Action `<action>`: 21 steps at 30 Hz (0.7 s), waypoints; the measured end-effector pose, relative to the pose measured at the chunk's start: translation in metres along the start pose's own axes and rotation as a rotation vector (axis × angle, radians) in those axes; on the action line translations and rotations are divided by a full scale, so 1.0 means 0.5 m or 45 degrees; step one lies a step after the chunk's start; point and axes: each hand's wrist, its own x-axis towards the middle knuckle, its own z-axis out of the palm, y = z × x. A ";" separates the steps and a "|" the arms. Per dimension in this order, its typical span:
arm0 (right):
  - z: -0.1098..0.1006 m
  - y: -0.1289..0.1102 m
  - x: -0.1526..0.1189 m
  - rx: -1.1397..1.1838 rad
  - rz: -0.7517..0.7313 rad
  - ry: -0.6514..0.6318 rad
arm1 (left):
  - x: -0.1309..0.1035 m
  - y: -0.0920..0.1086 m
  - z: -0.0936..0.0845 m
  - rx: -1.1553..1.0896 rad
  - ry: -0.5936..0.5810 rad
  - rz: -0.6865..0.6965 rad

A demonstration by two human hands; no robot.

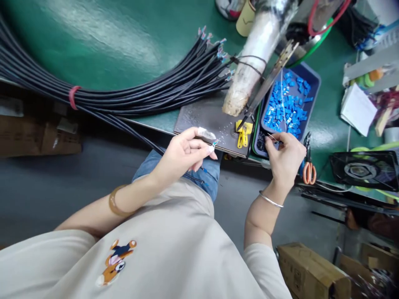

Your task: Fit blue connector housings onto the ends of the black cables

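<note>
My left hand [190, 149], with white wrapping on its fingertips, pinches the stripped end of a cable; small blue-green wire tips [215, 143] stick out past the fingers. My right hand [285, 151] is over the near edge of a blue-grey tray [314, 83], its thumb and forefinger closed on a thin metal piece [272, 136] whose kind I cannot make out. Small blue plastic connectors [285, 104] fill most of that tray. Small black parts [261, 142] lie in its near corner, beside the right fingertips.
A bundle of black cables [140, 99] tied in red lies across the green table [118, 45]. Yellow clips [244, 133] and white bits lie on a dark board [199, 116]. A wrapped post [249, 70] leans overhead. Orange-handled pliers [309, 172] and a fan [363, 170] sit right.
</note>
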 end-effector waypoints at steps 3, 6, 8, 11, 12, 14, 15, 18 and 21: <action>-0.001 -0.007 -0.011 0.100 0.106 0.108 | 0.022 -0.002 -0.004 -0.148 -0.085 -0.065; -0.013 -0.034 -0.029 0.414 0.256 0.342 | 0.039 0.004 0.001 -0.124 -0.141 -0.083; -0.025 -0.065 -0.044 0.665 0.279 0.519 | 0.048 0.010 0.009 -0.077 -0.143 -0.062; -0.033 -0.119 -0.069 0.844 0.278 0.514 | 0.057 0.016 0.021 -0.005 -0.136 -0.010; -0.031 -0.136 -0.077 0.882 0.261 0.428 | 0.059 0.018 0.024 0.013 -0.134 0.005; -0.019 -0.164 -0.088 0.977 0.238 0.236 | 0.061 0.022 0.029 0.041 -0.132 0.016; -0.010 -0.173 -0.092 1.031 0.237 0.145 | 0.061 0.024 0.031 0.054 -0.132 0.012; 0.016 -0.188 -0.093 1.169 0.252 -0.037 | 0.060 0.028 0.037 0.083 -0.142 0.003; 0.027 -0.191 -0.088 1.186 0.254 -0.072 | 0.059 0.027 0.041 0.124 -0.132 0.023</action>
